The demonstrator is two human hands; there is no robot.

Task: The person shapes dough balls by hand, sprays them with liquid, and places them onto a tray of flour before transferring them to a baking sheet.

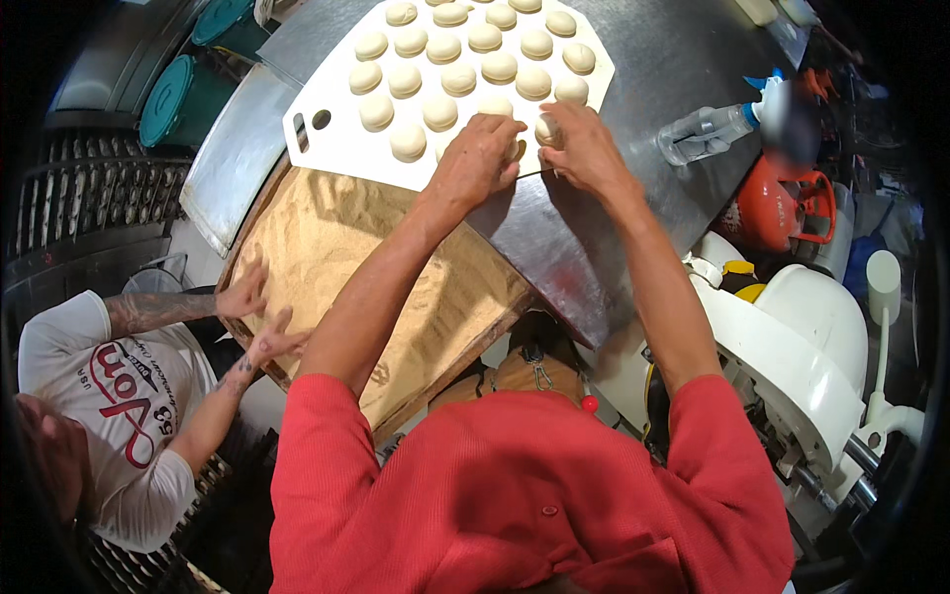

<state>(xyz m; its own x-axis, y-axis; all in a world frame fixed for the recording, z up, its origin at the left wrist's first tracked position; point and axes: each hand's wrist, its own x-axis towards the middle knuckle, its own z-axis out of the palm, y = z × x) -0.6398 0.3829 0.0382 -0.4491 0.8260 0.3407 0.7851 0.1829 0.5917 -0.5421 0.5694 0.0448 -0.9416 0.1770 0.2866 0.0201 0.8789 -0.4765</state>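
Observation:
Rows of round, pale dough balls [443,48] sit on a white board [346,148] with cut-out holes at its left corner. At the board's near edge, my left hand [477,158] curls its fingers over a dough ball, which is mostly hidden beneath them. Just to the right, my right hand [586,148] has its thumb and fingers around another dough ball [546,130] near the board's right corner. Both hands are close together, palms down. Several dough balls lie right beside my fingers.
Under the board is a metal table [554,247]. A wooden-edged tray of tan crumbs [435,297] adjoins it on the left, with a co-worker's hands [262,317] over its edge. A spray bottle [705,137], red gas cylinder [767,206] and white machine [792,337] stand right.

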